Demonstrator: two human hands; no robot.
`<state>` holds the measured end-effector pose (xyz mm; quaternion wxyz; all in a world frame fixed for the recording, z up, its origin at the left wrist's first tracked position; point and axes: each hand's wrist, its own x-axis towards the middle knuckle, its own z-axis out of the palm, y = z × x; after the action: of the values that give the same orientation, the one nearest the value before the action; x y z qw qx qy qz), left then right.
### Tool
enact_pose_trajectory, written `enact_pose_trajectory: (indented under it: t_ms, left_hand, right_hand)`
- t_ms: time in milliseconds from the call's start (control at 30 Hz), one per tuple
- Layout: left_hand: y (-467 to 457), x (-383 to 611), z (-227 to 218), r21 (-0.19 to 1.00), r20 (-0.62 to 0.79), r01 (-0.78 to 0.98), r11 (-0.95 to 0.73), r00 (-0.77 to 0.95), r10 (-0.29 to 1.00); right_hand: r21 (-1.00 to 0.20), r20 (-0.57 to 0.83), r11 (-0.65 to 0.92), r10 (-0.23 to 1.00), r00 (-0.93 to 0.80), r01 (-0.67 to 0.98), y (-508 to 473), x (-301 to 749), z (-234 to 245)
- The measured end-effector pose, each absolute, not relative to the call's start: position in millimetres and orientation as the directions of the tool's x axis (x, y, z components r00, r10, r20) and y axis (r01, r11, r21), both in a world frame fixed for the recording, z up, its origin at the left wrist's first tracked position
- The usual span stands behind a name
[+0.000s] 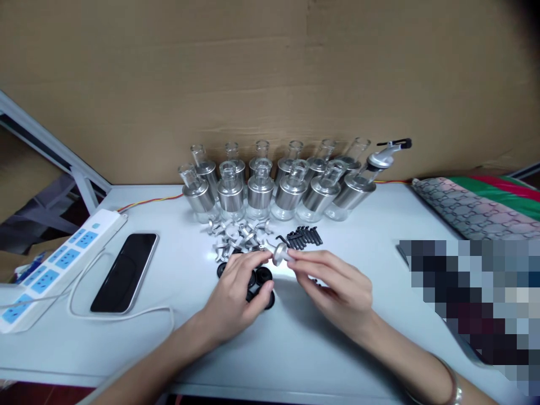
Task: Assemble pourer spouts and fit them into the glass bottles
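Both hands meet low over the white tabletop (295, 343), pinching one small silver metal pourer spout (279, 253) between them: the left hand (236, 298) closes its fingertips on the near end while the right hand (337, 287) grips the stem from the other side. Under the left palm lie several round black rubber stoppers (264, 275), touching one another. A steady hold here seems to call for the right fingers keeping the stem level while the left hand works squarely on its end, so nothing skews. Just beyond the hands sits a loose heap of silver spout parts (236, 236), with a small pile of black plastic caps (304, 236) beside it. Farther back, two rows of clear glass bottles with silver metal collars (261, 191) stand against the brown cardboard wall (270, 73).
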<state>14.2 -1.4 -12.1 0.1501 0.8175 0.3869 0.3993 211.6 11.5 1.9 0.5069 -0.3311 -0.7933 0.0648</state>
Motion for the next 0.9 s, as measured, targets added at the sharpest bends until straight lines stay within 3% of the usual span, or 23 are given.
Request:
enact_pose_trajectory:
  t_ms: [200, 433, 633, 900]
  left_hand:
    - [-2, 13, -13, 0.536, 0.628, 0.432, -0.725, 0.370, 0.684]
    - [1, 14, -9, 0.535, 0.646, 0.326, -0.779, 0.436, 0.627]
    - [0, 13, -9, 0.587, 0.627, 0.297, -0.753, 0.422, 0.655]
    - [-3, 12, -11, 0.503, 0.635, 0.400, -0.766, 0.431, 0.641]
  right_hand:
    - [-0.297, 0.794, 0.863, 0.461, -0.396, 0.408, 1, 208, 1]
    - [-0.293, 0.730, 0.894, 0.438, -0.524, 0.339, -4, 209, 5]
    - [-0.282, 0.740, 0.906, 0.414, -0.530, 0.315, -3, 209, 7]
    - [-0.285, 0.772, 0.869, 0.458, -0.440, 0.404, -4, 203, 15]
